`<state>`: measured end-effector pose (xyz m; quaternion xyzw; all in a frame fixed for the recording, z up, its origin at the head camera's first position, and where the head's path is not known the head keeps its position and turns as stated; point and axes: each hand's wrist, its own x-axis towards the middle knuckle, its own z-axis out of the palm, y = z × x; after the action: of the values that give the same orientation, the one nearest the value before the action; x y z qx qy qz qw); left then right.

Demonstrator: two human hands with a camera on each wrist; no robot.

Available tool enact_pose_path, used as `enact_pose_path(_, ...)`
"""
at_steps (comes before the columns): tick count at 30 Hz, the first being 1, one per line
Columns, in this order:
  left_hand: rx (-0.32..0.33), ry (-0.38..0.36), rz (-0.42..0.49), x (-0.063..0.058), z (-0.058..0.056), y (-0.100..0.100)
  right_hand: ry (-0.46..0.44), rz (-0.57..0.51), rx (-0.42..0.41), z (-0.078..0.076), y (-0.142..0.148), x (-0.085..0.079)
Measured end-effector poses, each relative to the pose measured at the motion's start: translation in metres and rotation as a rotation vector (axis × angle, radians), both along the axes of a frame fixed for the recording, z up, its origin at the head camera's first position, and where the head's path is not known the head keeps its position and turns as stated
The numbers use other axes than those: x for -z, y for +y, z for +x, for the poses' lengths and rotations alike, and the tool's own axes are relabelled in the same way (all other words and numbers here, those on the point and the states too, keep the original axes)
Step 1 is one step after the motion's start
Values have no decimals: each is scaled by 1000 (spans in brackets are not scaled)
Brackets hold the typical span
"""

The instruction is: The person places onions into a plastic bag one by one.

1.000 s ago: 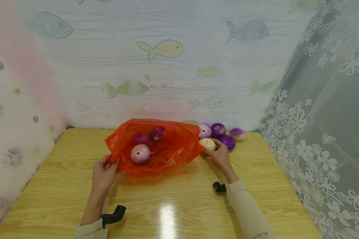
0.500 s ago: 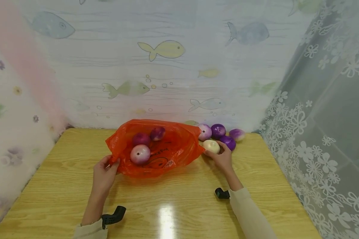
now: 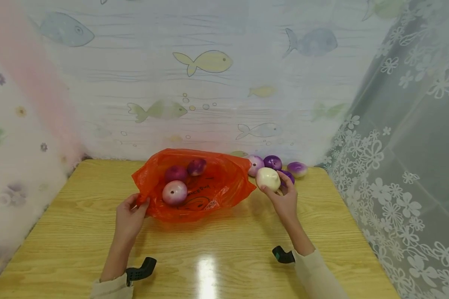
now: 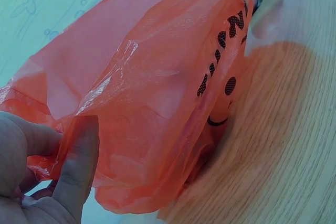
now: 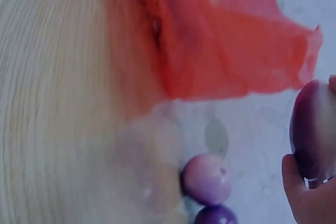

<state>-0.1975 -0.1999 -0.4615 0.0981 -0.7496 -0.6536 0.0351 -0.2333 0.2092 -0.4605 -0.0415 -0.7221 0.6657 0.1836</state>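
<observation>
An orange-red plastic bag [image 3: 224, 187] with dark print lies on its side, its mouth spread toward me. Inside it sit a pale pink onion [image 3: 174, 192] and two darker purple onions [image 3: 197, 167]. My left hand [image 3: 130, 218] pinches the left edge of the mouth between thumb and fingers; the left wrist view shows the film [image 4: 136, 145] bunched there. To the right of the bag, my right hand [image 3: 287, 203] grips a whitish onion [image 3: 268, 180], lifted off the table. In the right wrist view, this onion [image 5: 313, 129] shows a purple side.
Several loose onions lie behind the right hand: a pale purple one [image 3: 255, 165], a deep purple one [image 3: 272, 162], a partly hidden one [image 3: 289, 177] and a two-toned one [image 3: 297, 169]. The wooden table [image 3: 172, 253] meets a fish-patterned wall covering [image 3: 217, 99] at its back edge.
My right hand has lifted the whitish onion off the table beside the other onions and drawn it slightly right and toward me. The left hand and the bag stay put.
</observation>
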Motion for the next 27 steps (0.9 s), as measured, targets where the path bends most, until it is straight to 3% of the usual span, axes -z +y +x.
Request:
enact_pose_path(8,6,-1,1,0,1,1,153,-150,-168,29,-26,-29)
enact_pose_path(13,7,-6,1,0,0,2,349,-163,-318,39,-48,-24)
enact_pose_path(16,3,-11,0,0,0,2,401,-142,-416,41,-64,-18)
enact_pose_path(21,0,-7,1,2,0,1,317,-135,-520,43,-89,-14)
enact_pose_path(27,8,5,-16,1,0,2,142,-122,-566,33,-118,-22)
